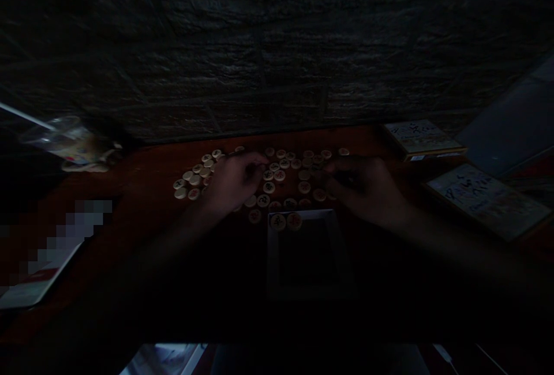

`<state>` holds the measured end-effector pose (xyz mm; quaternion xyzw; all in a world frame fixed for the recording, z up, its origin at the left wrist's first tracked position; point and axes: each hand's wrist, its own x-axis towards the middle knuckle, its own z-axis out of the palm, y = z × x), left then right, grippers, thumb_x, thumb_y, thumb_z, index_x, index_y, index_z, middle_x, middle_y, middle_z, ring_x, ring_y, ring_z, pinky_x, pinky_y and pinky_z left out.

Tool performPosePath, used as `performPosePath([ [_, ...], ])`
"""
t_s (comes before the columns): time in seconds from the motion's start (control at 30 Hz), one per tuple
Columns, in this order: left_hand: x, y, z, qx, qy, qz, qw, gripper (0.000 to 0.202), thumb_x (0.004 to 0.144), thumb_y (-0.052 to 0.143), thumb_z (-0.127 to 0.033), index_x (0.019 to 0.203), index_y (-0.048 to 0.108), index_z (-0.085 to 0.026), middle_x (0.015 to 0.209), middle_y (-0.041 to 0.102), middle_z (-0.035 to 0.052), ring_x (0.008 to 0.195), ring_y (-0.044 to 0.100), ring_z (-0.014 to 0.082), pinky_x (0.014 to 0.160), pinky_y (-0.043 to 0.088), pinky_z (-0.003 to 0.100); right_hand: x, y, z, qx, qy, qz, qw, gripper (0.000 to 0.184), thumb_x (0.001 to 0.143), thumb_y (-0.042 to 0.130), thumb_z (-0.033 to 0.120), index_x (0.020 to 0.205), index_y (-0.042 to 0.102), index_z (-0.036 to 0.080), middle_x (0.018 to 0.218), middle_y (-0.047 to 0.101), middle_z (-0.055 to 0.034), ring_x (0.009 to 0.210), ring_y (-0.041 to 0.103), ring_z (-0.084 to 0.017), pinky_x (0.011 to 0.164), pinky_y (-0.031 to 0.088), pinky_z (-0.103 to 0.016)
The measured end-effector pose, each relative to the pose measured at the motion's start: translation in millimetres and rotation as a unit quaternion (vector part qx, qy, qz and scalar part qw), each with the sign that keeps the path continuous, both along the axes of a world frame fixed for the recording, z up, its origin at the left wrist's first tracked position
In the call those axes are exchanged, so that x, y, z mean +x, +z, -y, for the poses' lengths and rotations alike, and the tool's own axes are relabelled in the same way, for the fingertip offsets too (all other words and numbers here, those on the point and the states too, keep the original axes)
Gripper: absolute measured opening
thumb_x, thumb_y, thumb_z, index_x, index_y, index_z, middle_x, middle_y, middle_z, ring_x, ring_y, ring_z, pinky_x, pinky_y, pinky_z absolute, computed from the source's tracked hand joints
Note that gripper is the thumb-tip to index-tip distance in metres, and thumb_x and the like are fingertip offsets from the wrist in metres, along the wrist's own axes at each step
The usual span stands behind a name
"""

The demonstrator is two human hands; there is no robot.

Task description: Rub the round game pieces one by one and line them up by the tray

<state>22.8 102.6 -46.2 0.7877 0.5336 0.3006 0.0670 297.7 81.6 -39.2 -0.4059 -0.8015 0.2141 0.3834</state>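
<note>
Head view: left hand (234,182) over the round xiangqi pieces (269,187), its fingers (257,161) curled and pinched inward — hold on a piece cannot be confirmed. Right hand (367,190) likewise, its fingers (341,170) bunched, grip unverified. Pieces lie scattered on a reddish wooden table (346,139) — some just beyond a white-rimmed tray (303,212); printed boxes (422,138) stand right.

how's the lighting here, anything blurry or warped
Head view: very underexposed, with the wall and tray sunk in shadow and the forearms nearly black. Head view: the round pieces are brightest, while the left hand and right hand look dim and soft. Head view: a pixelated patch sits lower left, and the table edge seems bowed by the wide lens.
</note>
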Motion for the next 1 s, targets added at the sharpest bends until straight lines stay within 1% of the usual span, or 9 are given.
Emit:
performPosePath([
  [0.17, 0, -1.0, 1, 0.001, -0.006, -0.019, 1.0, 0.023, 0.091, 0.059, -0.02, 0.104, 0.078, -0.022, 0.103, 0.082, 0.0065, 0.087, 0.078, 0.0236, 0.079, 0.059, 0.036, 0, -1.2, -2, 0.0, -0.008, -0.002, 1.0, 0.017, 0.09, 0.062, 0.02, 0.085, 0.078, 0.018, 0.083, 0.08, -0.0035, 0.074, 0.074, -0.018, 0.065, 0.052, -0.027],
  [0.27, 0, -0.7, 1, -0.002, -0.009, -0.025, 1.0, 0.025, 0.092, 0.057, -0.019, 0.106, 0.078, -0.021, 0.104, 0.082, 0.0064, 0.091, 0.078, 0.0237, 0.081, 0.059, 0.036, 3, -4.2, -9, 0.018, -0.067, -0.012, 0.998, 0.02, 0.088, 0.061, 0.02, 0.097, 0.079, 0.017, 0.099, 0.081, -0.0077, 0.087, 0.076, -0.023, 0.072, 0.054, -0.031],
  [0.33, 1, 0.2, 1, -0.004, -0.008, -0.028, 1.0, 0.027, 0.093, 0.056, -0.019, 0.107, 0.078, -0.02, 0.106, 0.082, 0.0073, 0.096, 0.077, 0.0247, 0.085, 0.059, 0.037, 7, -6.1, -17, -0.001, -0.112, -0.028, 0.993, 0.027, 0.09, 0.057, 0.021, 0.106, 0.078, 0.016, 0.108, 0.08, -0.0098, 0.094, 0.076, -0.026, 0.077, 0.056, -0.035],
  [0.4, 1, 1.3, 2, -0.006, -0.006, -0.029, 1.0, 0.027, 0.093, 0.055, -0.018, 0.108, 0.078, -0.019, 0.107, 0.082, 0.0078, 0.097, 0.077, 0.0252, 0.087, 0.058, 0.038, 13, -7.7, -25, -0.018, -0.141, -0.05, 0.989, 0.028, 0.093, 0.054, 0.023, 0.106, 0.078, 0.017, 0.106, 0.08, -0.0096, 0.095, 0.076, -0.026, 0.078, 0.056, -0.036],
  [0.5, 1, 1.7, 2, -0.009, -0.005, -0.031, 0.999, 0.027, 0.093, 0.055, -0.019, 0.107, 0.078, -0.019, 0.106, 0.082, 0.008, 0.094, 0.077, 0.0254, 0.084, 0.059, 0.039, 19, -9.6, -33, -0.038, -0.172, -0.066, 0.982, 0.028, 0.094, 0.055, 0.028, 0.106, 0.079, 0.018, 0.103, 0.08, -0.0093, 0.09, 0.076, -0.027, 0.073, 0.055, -0.037],
  [0.6, 1, 1.3, 2, -0.01, -0.005, -0.029, 1.0, 0.028, 0.093, 0.055, -0.021, 0.108, 0.078, -0.018, 0.106, 0.082, 0.0088, 0.094, 0.077, 0.026, 0.085, 0.059, 0.04, 22, -11.4, -38, -0.056, -0.179, -0.066, 0.98, 0.028, 0.092, 0.056, 0.03, 0.103, 0.08, 0.019, 0.099, 0.08, -0.0085, 0.085, 0.075, -0.026, 0.07, 0.054, -0.036],
  [0.73, 3, 2.2, 4, -0.008, -0.004, -0.035, 0.999, 0.028, 0.093, 0.055, -0.021, 0.107, 0.078, -0.017, 0.109, 0.081, 0.0093, 0.097, 0.077, 0.0267, 0.088, 0.058, 0.04, 24, -11.7, -42, -0.049, -0.196, -0.088, 0.975, 0.027, 0.09, 0.057, 0.033, 0.094, 0.079, 0.018, 0.092, 0.08, -0.0082, 0.085, 0.074, -0.026, 0.071, 0.053, -0.036],
  [0.9, 7, 3.6, 8, 0.007, -0.014, 0.007, 1.0, 0.028, 0.093, 0.056, -0.023, 0.11, 0.078, -0.018, 0.11, 0.082, 0.007, 0.097, 0.077, 0.0233, 0.086, 0.059, 0.033, 26, -12.2, -45, -0.042, -0.194, -0.08, 0.977, 0.031, 0.091, 0.052, 0.033, 0.094, 0.079, 0.017, 0.094, 0.079, -0.0092, 0.088, 0.074, -0.026, 0.073, 0.053, -0.035],
  [1.0, 9, 2.8, 10, 0.023, -0.026, 0.017, 0.999, 0.027, 0.094, 0.057, -0.026, 0.109, 0.078, -0.02, 0.108, 0.082, 0.0045, 0.093, 0.078, 0.0209, 0.082, 0.058, 0.03, 26, -15.2, -45, -0.047, -0.181, -0.067, 0.98, 0.032, 0.093, 0.052, 0.034, 0.098, 0.079, 0.017, 0.091, 0.079, -0.0084, 0.083, 0.073, -0.024, 0.069, 0.053, -0.033],
])
